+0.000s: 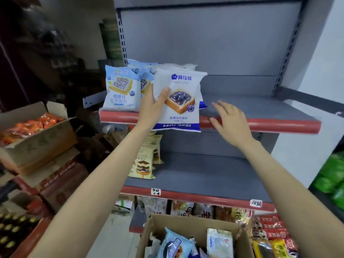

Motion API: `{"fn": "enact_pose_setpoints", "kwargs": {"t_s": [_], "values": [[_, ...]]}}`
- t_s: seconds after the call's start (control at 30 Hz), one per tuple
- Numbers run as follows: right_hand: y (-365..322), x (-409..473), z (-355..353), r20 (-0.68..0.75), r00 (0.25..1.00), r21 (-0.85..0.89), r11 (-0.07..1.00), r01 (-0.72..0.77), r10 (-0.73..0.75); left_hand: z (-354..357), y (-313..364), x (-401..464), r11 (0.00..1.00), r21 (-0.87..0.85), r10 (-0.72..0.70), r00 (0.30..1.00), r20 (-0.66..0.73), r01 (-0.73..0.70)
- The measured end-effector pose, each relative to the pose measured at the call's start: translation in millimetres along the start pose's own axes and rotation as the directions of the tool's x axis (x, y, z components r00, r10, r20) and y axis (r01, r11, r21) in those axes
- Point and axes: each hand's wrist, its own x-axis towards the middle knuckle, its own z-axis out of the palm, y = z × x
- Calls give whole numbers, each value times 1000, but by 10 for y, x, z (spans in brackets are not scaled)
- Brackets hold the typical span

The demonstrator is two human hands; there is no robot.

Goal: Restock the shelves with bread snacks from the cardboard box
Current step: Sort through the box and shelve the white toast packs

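Observation:
My left hand (pixel 152 107) grips a white blueberry bread pack (pixel 179 101) by its left edge, thumb across the front, holding it upright at the front lip of the upper grey shelf (pixel 260 112). Light-blue toast bread packs (pixel 122 88) stand at that shelf's left end, just left of the held pack. My right hand (pixel 230 120) hovers with fingers spread and relaxed over the shelf's red front edge, right of the pack, holding nothing. The open cardboard box (pixel 243 244) sits below with several more snack packs (pixel 175 244) inside.
Beige tiramisu bread packs (pixel 143 164) stand at the left of the middle shelf (pixel 214 175). The bottom shelf holds assorted packaged snacks (pixel 270 229). Stacked cartons with orange packs (pixel 33 127) stand on the left. Green bags (pixel 333 175) lie at the right.

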Motion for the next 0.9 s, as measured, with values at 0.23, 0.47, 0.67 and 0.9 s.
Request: {"fn": "enact_pose_setpoints", "kwargs": {"t_s": [0.23, 0.47, 0.67, 0.9], "values": [[66, 39, 130, -7, 999, -175, 984, 39, -41, 330, 15, 643, 996, -86, -28, 996, -88, 20], [117, 62, 152, -30, 998, -152, 987, 52, -58, 543, -347, 784, 999, -6, -41, 998, -38, 41], [-82, 160, 28, -52, 995, 196, 978, -74, 86, 505, -371, 727, 987, 158, 23, 996, 91, -38], [-365, 404, 72, -1, 996, 257, 963, -81, 84, 295, -511, 640, 912, 374, 59, 956, 286, -168]]}}
